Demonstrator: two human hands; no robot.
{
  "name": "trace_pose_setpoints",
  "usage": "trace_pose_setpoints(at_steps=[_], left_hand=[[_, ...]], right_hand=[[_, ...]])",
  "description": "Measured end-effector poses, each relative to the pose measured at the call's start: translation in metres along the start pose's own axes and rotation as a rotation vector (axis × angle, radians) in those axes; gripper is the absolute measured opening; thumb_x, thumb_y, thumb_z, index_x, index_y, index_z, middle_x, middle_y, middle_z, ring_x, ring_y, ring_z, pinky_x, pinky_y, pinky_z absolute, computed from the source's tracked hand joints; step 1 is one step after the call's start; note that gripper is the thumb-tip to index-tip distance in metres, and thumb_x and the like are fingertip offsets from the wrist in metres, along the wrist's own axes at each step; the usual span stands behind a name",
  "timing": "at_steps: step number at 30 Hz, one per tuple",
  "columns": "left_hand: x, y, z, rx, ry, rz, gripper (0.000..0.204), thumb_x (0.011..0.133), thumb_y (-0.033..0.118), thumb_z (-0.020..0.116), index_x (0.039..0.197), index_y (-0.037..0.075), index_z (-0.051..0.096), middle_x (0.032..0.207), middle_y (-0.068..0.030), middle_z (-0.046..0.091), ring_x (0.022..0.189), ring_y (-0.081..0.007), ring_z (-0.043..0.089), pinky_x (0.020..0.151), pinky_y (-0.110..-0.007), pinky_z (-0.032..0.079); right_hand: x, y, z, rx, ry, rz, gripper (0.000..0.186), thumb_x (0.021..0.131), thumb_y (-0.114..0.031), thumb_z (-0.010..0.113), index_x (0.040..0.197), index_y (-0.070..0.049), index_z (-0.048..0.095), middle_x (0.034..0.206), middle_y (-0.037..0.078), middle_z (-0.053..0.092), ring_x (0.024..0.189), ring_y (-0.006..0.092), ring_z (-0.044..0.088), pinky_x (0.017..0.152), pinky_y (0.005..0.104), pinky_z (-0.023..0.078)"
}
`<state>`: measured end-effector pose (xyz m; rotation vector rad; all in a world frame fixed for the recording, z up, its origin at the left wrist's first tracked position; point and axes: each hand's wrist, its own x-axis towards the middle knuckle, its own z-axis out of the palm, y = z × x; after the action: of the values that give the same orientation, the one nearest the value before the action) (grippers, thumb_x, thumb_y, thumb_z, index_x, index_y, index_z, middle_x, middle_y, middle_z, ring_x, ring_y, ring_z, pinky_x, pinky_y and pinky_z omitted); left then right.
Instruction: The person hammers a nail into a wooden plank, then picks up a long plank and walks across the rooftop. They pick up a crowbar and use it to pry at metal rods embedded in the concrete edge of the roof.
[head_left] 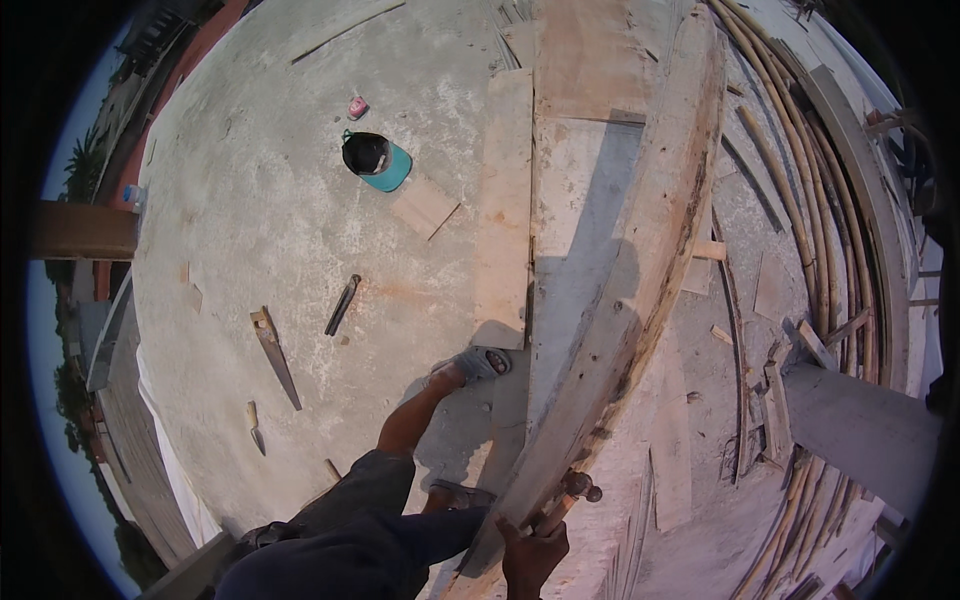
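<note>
At the lower edge my right hand (pixel 533 556) is closed around the wooden handle of a hammer (pixel 579 488), with its metal head pointing away from me. The hand rests against a long, thick wooden plank (pixel 640 220), which runs from beside me to the far right. Dark stains and rough patches mark the plank's right edge. My left hand does not show; a dark blue sleeve (pixel 440 537) reaches toward the plank and ends at its left side.
Left on the concrete lie a handsaw (pixel 275 355), a trowel (pixel 256 430), a dark metal tool (pixel 343 305) and a teal-and-black cap (pixel 385 168). Flat boards (pixel 503 200) lie left of the plank. Bamboo poles (pixel 815 200) and a grey beam (pixel 860 430) are at right.
</note>
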<state>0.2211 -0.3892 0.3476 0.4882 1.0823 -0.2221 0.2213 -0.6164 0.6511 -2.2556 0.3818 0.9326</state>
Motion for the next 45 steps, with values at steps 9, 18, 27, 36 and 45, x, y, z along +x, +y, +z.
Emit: trace_pose_setpoints(at_steps=[9, 18, 27, 36, 45], left_hand=[[0.002, -0.012, 0.035, 0.059, -0.062, 0.013, 0.07, 0.099, 0.066, 0.042, 0.147, 0.016, 0.044, 0.148, -0.0111, 0.048, 0.139, -0.033, 0.042, 0.115, -0.055, 0.028], [0.016, -0.087, 0.111, 0.176, -0.154, 0.005, 0.065, 0.1, 0.063, 0.043, 0.144, 0.015, 0.047, 0.146, -0.011, 0.051, 0.138, -0.0326, 0.044, 0.114, -0.054, 0.031], [0.016, -0.146, 0.155, 0.25, -0.25, -0.02, 0.06, 0.102, 0.059, 0.043, 0.142, 0.015, 0.049, 0.143, -0.0108, 0.053, 0.136, -0.0321, 0.046, 0.113, -0.053, 0.034], [-0.049, -0.212, 0.113, 0.248, -0.449, -0.136, 0.056, 0.103, 0.056, 0.044, 0.139, 0.014, 0.051, 0.14, -0.0107, 0.056, 0.135, -0.0316, 0.048, 0.112, -0.052, 0.038], [-0.097, -0.241, 0.001, 0.306, -0.592, -0.222, 0.048, 0.104, 0.051, 0.044, 0.134, 0.014, 0.055, 0.132, -0.0098, 0.06, 0.127, -0.0304, 0.054, 0.107, -0.051, 0.044]], right_hand=[[-0.086, 0.214, -0.018, 0.664, 0.241, 0.371, 0.028, 0.089, -0.02, 0.073, 0.085, 0.003, 0.059, 0.078, 0.014, 0.07, 0.071, 0.0262, 0.07, 0.069, 0.0459, 0.056], [-0.232, 0.474, 0.053, 0.133, -0.113, 0.696, 0.068, 0.088, -0.039, 0.073, 0.133, 0.008, 0.054, 0.153, 0.034, 0.035, 0.141, 0.0486, 0.036, 0.118, 0.0521, 0.03], [-0.248, 0.532, 0.095, 0.22, -0.079, 0.699, 0.068, 0.087, -0.038, 0.073, 0.133, 0.008, 0.054, 0.152, 0.034, 0.036, 0.14, 0.0486, 0.036, 0.118, 0.0515, 0.03], [-0.284, 0.624, 0.134, 0.231, -0.064, 0.612, 0.068, 0.087, -0.037, 0.074, 0.133, 0.008, 0.054, 0.151, 0.034, 0.038, 0.14, 0.0487, 0.037, 0.118, 0.0508, 0.03], [-0.344, 0.764, 0.192, -0.088, 0.063, 0.177, 0.068, 0.087, -0.037, 0.075, 0.133, 0.009, 0.053, 0.15, 0.034, 0.039, 0.139, 0.0488, 0.038, 0.118, 0.0502, 0.031]])
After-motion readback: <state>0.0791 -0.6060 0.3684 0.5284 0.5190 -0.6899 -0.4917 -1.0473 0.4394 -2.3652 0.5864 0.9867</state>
